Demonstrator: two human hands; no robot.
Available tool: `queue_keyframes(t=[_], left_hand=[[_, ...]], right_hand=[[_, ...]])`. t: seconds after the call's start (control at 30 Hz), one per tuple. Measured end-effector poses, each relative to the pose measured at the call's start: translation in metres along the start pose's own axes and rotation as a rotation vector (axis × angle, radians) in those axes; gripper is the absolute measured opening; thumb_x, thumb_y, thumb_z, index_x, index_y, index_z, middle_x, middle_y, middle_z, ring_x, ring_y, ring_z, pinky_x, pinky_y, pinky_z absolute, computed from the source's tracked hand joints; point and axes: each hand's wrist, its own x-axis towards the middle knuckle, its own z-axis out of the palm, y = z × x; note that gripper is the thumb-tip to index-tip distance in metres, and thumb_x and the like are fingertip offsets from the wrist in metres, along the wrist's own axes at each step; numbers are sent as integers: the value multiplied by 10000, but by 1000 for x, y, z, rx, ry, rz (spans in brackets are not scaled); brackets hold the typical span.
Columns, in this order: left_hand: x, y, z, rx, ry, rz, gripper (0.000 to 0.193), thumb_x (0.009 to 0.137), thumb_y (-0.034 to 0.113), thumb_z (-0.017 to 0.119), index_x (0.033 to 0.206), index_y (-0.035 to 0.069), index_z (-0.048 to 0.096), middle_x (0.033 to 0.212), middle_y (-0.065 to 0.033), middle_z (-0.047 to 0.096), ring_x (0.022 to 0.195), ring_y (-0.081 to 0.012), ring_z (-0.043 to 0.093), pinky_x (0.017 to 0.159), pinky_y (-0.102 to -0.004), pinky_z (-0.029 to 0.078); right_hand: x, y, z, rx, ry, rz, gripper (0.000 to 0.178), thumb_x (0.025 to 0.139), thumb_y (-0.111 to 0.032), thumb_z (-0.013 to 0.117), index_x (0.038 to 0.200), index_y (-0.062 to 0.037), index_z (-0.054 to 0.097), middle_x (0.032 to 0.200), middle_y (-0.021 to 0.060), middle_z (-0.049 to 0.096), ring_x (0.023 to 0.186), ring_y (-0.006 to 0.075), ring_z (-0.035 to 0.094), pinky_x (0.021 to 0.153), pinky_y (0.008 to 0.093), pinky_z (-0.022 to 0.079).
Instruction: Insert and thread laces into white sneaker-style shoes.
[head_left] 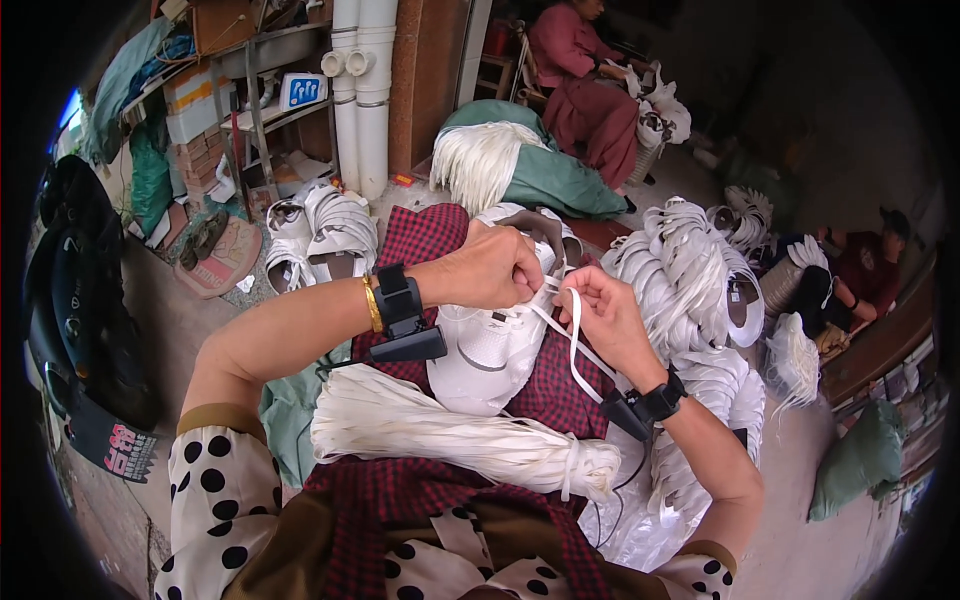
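Note:
On my lap, over a red-and-black checked cloth [560, 388], lies a white sneaker [482, 362] with its toe toward me. My left hand [494, 268] is closed at the shoe's eyelets, its fingertips pinching the white shoelace; the exact grip is partly hidden behind the knuckles. Just to the right, my right hand [606, 312] pinches the same shoelace [576, 350], whose free length hangs down in a loop below the fingers. A thick bundle of white shoelaces [440, 425] lies across my lap, nearer to me than the sneaker.
Stacked white shoes [690, 270] stand at the right, with more shoes [325, 235] at the left. Ahead, a green sack [555, 180] carries pale laces. Two people sit farther off, one in pink [580, 90] handling shoes. Scooters [85, 310] line the left side.

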Motion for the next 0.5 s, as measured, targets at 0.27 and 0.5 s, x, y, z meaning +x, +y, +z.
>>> queue_keyframes(t=[0.27, 0.5], left_hand=[[2, 4, 0, 21, -19, -28, 44, 729, 103, 749, 772, 112, 754, 720, 14, 629, 762, -181, 603, 767, -400, 367], [1, 6, 0, 22, -10, -22, 64, 723, 107, 741, 782, 111, 766, 727, 5, 634, 761, -187, 603, 778, -405, 365]], right_hand=[[1, 10, 6, -19, 50, 29, 62, 953, -42, 630, 952, 14, 603, 803, -1, 634, 717, 35, 595, 626, 209, 502], [-1, 10, 9, -183, 132, -57, 126, 867, -9, 710, 848, -2, 586, 754, 0, 636, 668, 33, 588, 605, 203, 496]])
